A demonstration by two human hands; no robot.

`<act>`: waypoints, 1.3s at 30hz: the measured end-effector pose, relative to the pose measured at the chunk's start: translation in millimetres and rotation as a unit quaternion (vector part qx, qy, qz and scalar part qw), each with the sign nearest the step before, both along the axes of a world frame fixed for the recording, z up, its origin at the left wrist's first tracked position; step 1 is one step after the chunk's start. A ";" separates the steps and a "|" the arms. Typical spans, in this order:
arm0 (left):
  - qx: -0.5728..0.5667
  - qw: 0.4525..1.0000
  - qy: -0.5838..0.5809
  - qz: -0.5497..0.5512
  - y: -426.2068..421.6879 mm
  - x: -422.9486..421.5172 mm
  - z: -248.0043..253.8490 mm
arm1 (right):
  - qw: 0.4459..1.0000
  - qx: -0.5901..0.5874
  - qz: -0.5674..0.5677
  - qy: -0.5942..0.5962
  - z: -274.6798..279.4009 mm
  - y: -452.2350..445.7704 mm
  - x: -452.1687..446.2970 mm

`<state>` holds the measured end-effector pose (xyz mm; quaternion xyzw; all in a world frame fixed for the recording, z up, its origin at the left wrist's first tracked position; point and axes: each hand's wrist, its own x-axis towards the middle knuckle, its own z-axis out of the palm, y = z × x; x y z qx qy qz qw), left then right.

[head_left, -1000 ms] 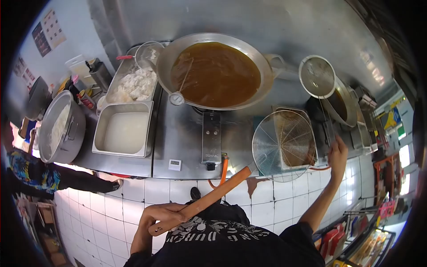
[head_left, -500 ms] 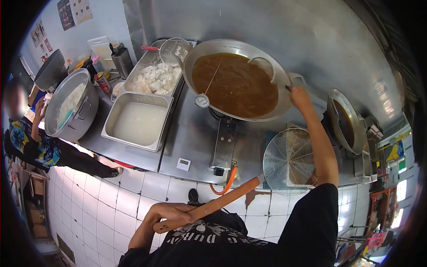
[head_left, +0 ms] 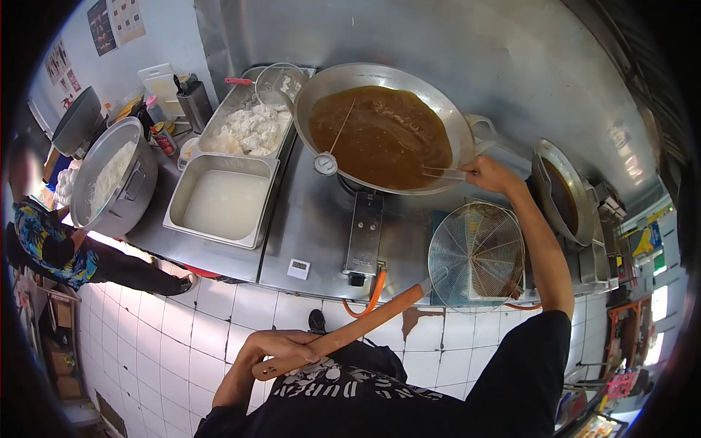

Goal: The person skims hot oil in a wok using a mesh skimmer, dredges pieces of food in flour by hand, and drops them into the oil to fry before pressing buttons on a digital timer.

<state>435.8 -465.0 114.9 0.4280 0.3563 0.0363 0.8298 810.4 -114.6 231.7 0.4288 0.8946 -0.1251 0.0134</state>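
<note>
My left hand [head_left: 292, 345] is closed around the long wooden handle [head_left: 350, 332] of a wire skimmer. The skimmer's round mesh [head_left: 467, 252] lies over a tray at the counter's right front. My right hand [head_left: 491, 175] grips a thin metal utensil [head_left: 447, 174] at the right rim of a large wok [head_left: 461, 135]. Two narrow prongs show, but its exact kind is unclear. Its tip reaches into the brown oil [head_left: 372, 146]. A dial thermometer [head_left: 326, 163] leans on the wok's left front rim, its stem over the oil.
Left of the wok stand a pan of floured pieces [head_left: 255, 128], a pan of cloudy liquid [head_left: 223, 201], a red-handled strainer [head_left: 281, 84] and a large pot [head_left: 139, 171]. Another wok [head_left: 577, 219] stands right. A timer [head_left: 298, 269] lies in front; a person [head_left: 55, 241] stands far left.
My right hand has moved down along the wok's rim, and the utensil has swept from the back of the oil to its right front. My left hand keeps its hold on the skimmer.
</note>
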 end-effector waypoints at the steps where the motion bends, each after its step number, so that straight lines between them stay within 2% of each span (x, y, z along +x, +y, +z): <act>1: 0.010 1.000 0.002 0.002 -1.0 0.4 1.0 | 1.000 0.000 0.000 -0.001 0.4 -2.8 0.5; 4: 0.011 1.000 -0.004 -0.006 -3.8 -0.2 -11.6 | 0.998 -0.026 0.030 0.046 12.0 -14.1 -5.2; 6: 0.002 1.000 -0.006 -0.003 -4.3 -0.7 -10.0 | 0.987 -0.127 -0.090 0.043 29.9 -24.3 -9.5; 10: 0.002 1.000 -0.004 0.002 -4.6 2.2 -4.4 | 0.964 -0.190 -0.162 0.089 42.4 -28.0 -2.5; 12: -0.008 1.000 -0.001 -0.002 -5.9 2.8 -7.9 | 0.934 -0.240 -0.221 0.145 40.9 -29.3 3.6; 17: -0.051 0.999 0.000 -0.006 -9.5 1.8 -14.1 | 0.913 -0.276 -0.245 0.172 42.5 -39.7 7.3; 20: -0.041 0.999 0.001 0.008 -13.2 2.4 -13.4 | 0.900 -0.288 -0.257 0.201 43.7 -44.4 11.8; 22: 0.004 1.000 -0.009 0.011 -12.8 3.5 -12.6 | 0.890 -0.295 -0.268 0.220 44.2 -48.5 14.4; 28: -0.047 0.999 -0.008 0.018 -12.5 3.7 1.0 | 0.864 -0.229 -0.320 0.315 40.9 -80.8 38.7; 30: -0.063 0.998 0.006 0.014 -12.2 2.2 -1.7 | 0.818 -0.200 -0.368 0.395 41.6 -106.7 50.9; 32: -0.074 0.997 0.018 0.012 -10.7 -0.6 -6.4 | 0.810 -0.190 -0.356 0.425 40.7 -136.0 74.6; 33: -0.060 0.998 0.009 0.001 -9.5 -1.7 -9.7 | 0.792 -0.157 -0.404 0.431 41.1 -152.3 82.4; 34: -0.046 0.999 -0.001 -0.008 -9.2 -2.6 -12.0 | 0.771 -0.123 -0.451 0.433 40.9 -168.6 90.6; 37: -0.072 0.997 0.000 -0.021 -6.6 -6.0 -12.8 | 0.793 -0.070 -0.463 0.390 31.9 -209.7 127.2; 39: -0.075 0.997 0.001 -0.032 -6.5 -6.9 -11.6 | 0.804 0.073 -0.505 0.305 17.1 -234.5 148.1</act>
